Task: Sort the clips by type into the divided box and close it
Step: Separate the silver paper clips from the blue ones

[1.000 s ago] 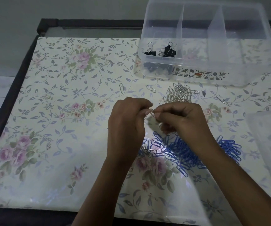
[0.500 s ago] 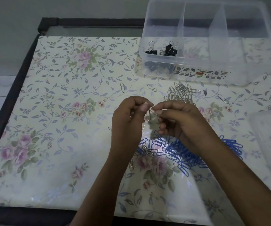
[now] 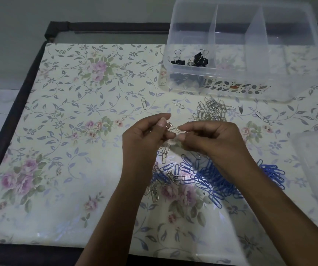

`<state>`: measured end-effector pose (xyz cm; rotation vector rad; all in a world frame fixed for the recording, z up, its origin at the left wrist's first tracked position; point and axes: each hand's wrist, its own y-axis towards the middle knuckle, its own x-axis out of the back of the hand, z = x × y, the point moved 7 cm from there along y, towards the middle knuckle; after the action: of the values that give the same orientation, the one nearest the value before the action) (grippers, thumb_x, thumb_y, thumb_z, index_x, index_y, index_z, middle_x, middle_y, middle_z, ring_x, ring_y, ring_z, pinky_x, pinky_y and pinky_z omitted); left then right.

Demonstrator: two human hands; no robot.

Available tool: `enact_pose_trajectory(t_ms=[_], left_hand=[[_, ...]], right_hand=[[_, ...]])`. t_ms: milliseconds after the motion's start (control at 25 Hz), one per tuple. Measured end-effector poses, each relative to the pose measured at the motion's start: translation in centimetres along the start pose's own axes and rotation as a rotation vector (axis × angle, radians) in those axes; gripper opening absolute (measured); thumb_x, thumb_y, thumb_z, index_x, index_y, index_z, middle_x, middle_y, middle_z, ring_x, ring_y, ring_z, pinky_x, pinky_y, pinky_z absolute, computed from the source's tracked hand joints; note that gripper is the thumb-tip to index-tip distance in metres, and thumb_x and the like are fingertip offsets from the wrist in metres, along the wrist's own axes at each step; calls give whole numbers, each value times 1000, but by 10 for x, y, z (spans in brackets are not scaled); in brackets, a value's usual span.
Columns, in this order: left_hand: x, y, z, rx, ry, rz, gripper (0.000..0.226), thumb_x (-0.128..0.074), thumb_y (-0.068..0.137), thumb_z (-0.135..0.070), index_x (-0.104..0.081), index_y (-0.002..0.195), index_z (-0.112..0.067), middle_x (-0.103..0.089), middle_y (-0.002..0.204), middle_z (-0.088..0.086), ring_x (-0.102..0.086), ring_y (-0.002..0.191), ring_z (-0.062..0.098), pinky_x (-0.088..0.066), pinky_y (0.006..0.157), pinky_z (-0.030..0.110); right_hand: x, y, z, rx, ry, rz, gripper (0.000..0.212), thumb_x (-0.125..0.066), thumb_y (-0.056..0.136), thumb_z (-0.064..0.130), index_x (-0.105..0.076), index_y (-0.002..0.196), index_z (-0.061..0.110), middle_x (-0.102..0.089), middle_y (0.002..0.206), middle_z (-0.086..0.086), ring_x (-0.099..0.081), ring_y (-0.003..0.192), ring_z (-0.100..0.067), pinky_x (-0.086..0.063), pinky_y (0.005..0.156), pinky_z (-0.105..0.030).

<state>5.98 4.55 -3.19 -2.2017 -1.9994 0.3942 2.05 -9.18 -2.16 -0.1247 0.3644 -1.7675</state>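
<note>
While the left hand (image 3: 142, 139) and right hand (image 3: 211, 139) are pinching silver clips (image 3: 173, 129) in front of the divided box (image 3: 250, 89), three black clips (image 3: 199, 59) are sitting in its left part; an arm (image 3: 269, 198) is hiding some blue clips (image 3: 207, 179).

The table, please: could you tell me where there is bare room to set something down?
Free: the left side of the tablecloth, from the table's dark edge to the left hand. Crowded: the silver clip pile before the divided box, the blue clips under the right hand, the lid at right. Both hands pinch a silver clip.
</note>
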Motion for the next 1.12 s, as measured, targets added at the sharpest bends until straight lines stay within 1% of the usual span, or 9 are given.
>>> enact_pose_trajectory(t_ms=[120,240,360,480,600,840,920,1040,1120], left_hand=[[0,0,-1,-18,65,-3,24,-55,88,-3,-69,82,-22,-68,66,-9,-60,58,5,-51,67,19],[0,0,-5,-63,162,3,22,-59,85,-3,-68,82,-24,-69,66,-9,-59,56,3,-52,63,18],[-4,-1,-9,-127,240,66,23,-64,82,-2,-68,86,-25,-68,69,-3,-57,58,10,-49,61,21],[-12,-4,-10,-165,266,157,19,-70,74,-9,-70,80,-27,-67,63,-6,-52,59,17,-46,58,22],[-15,-5,-7,-105,221,199,15,-70,77,-6,-70,77,-21,-69,61,-6,-57,53,12,-48,52,23],[-11,-4,-2,41,84,149,18,-60,83,-8,-69,71,-17,-67,60,-4,-46,43,6,-38,46,21],[-8,-3,3,106,22,105,21,-59,84,-11,-68,66,-18,-66,60,-4,-41,44,7,-35,45,20],[-5,-2,3,107,39,70,18,-58,85,-13,-65,68,-15,-62,57,-6,-38,43,6,-33,44,17],[-6,-1,1,65,92,79,19,-56,87,-13,-62,69,-15,-60,56,-8,-39,43,5,-34,45,17]], right_hand=[[5,1,5,73,-37,-72,13,-68,73,-4,-70,75,9,-68,59,4,-64,58,-8,-54,60,-18],[7,1,8,131,-55,-108,15,-65,76,-4,-68,74,10,-67,57,6,-63,56,-7,-53,59,-17],[10,1,11,168,-7,-136,14,-62,79,-7,-65,76,7,-66,56,5,-63,53,-7,-55,60,-20],[13,1,13,197,-11,-151,14,-61,79,-6,-65,77,7,-66,56,5,-63,53,-7,-55,58,-20],[13,1,14,214,-28,-144,14,-62,79,-4,-65,78,9,-65,56,5,-61,51,-7,-54,57,-20],[8,0,14,243,-74,-84,16,-65,76,-4,-68,75,12,-68,61,8,-60,54,-6,-49,55,-16],[6,0,15,250,-94,-75,12,-70,69,4,-69,73,15,-69,61,8,-61,55,-6,-50,55,-17],[3,-2,15,257,-110,-61,11,-70,62,18,-71,72,16,-70,63,6,-64,58,-12,-55,60,-23],[2,-2,15,266,-113,-56,9,-70,64,15,-70,73,16,-70,63,7,-64,57,-10,-53,59,-20]])
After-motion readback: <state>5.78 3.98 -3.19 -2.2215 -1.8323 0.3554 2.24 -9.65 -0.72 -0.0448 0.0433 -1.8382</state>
